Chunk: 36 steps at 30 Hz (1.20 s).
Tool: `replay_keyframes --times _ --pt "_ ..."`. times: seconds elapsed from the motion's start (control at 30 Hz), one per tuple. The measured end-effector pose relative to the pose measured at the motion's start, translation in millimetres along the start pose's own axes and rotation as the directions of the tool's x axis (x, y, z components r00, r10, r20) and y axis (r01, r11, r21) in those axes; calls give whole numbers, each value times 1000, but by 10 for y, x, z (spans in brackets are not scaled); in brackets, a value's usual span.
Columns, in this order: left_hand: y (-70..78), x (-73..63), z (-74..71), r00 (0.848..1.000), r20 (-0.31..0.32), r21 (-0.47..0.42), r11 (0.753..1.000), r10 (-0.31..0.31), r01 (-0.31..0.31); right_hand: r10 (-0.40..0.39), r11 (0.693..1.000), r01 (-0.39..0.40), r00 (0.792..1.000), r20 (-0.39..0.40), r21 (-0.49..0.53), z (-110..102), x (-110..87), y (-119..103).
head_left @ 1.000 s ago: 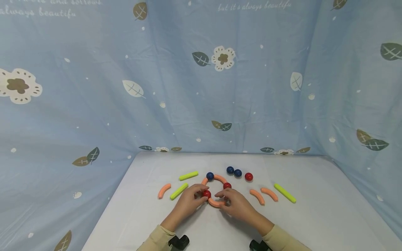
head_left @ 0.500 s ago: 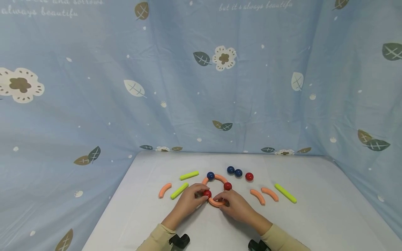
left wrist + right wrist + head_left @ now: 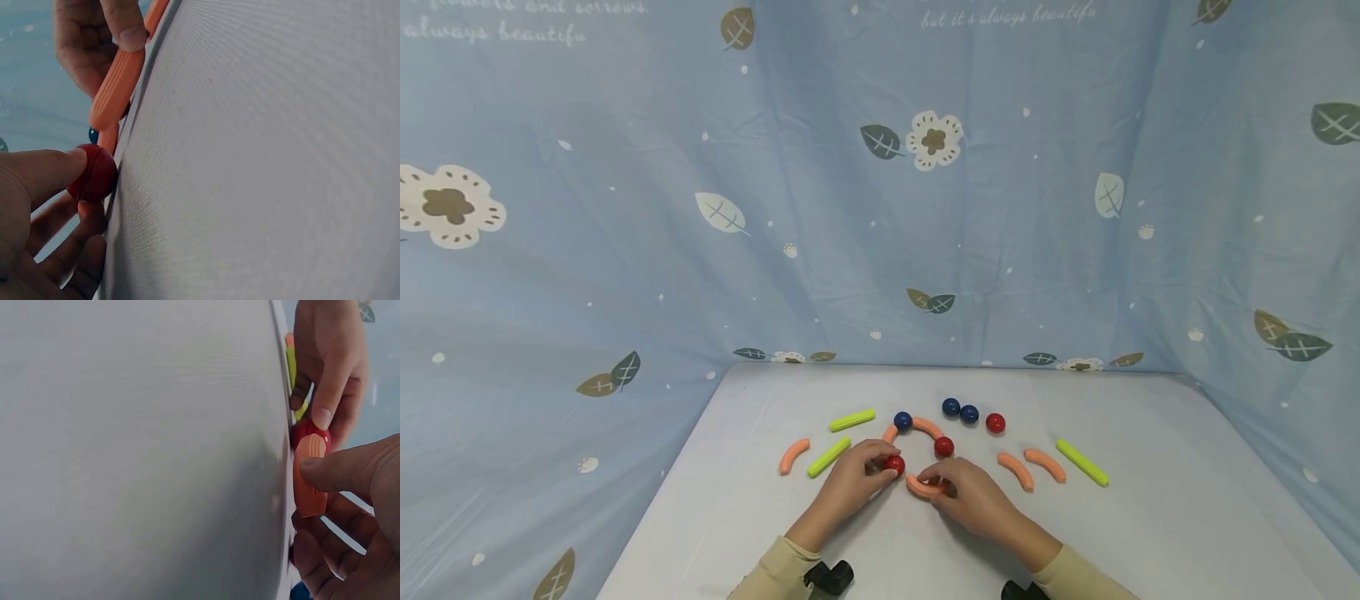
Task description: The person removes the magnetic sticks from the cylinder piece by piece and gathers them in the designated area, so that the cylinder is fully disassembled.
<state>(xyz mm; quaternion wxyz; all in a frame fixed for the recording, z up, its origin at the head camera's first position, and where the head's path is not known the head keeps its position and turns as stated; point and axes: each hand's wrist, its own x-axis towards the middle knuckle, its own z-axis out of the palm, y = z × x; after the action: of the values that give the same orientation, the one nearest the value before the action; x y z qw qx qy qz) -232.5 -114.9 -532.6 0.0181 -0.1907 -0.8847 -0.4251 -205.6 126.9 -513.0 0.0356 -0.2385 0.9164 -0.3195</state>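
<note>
My left hand (image 3: 852,482) holds a red ball (image 3: 895,465) between thumb and fingers; in the left wrist view the thumb lies on the red ball (image 3: 94,174). My right hand (image 3: 972,497) pinches a curved orange stick (image 3: 922,487), its thumb across the stick (image 3: 309,494) in the right wrist view. A small gap separates that stick from the held ball in the head view. Beyond the hands, a blue ball (image 3: 902,421) sits between two curved orange sticks, one of them (image 3: 927,427) reaching another red ball (image 3: 943,447). My left fingers partly hide the other stick (image 3: 890,433).
Two loose blue balls (image 3: 960,410) and a red ball (image 3: 996,423) lie farther back. Two orange sticks (image 3: 1015,472) and a yellow-green stick (image 3: 1082,462) are at right; another orange stick (image 3: 793,457) and two yellow-green sticks (image 3: 829,457) lie at left. A patterned blue curtain surrounds the white table.
My right hand has shifted slightly right with the curved orange stick, whose left end has come away from the held red ball. My left hand has stayed in place.
</note>
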Motion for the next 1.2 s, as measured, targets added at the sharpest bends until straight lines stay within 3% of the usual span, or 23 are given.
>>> replay_keyframes --times 0.4,0.77,1.2 --pt "5 -8 10 1000 6 15 1000 -23 23 89 996 -90 994 -63 -18 -157 -232 208" --pt "2 -13 11 1000 2 6 1000 -24 24 242 955 -262 960 -143 -138 -253 -301 339" --pt "10 -8 10 1000 1 -9 1000 -20 20 231 940 -270 954 -192 -208 -288 -302 384"
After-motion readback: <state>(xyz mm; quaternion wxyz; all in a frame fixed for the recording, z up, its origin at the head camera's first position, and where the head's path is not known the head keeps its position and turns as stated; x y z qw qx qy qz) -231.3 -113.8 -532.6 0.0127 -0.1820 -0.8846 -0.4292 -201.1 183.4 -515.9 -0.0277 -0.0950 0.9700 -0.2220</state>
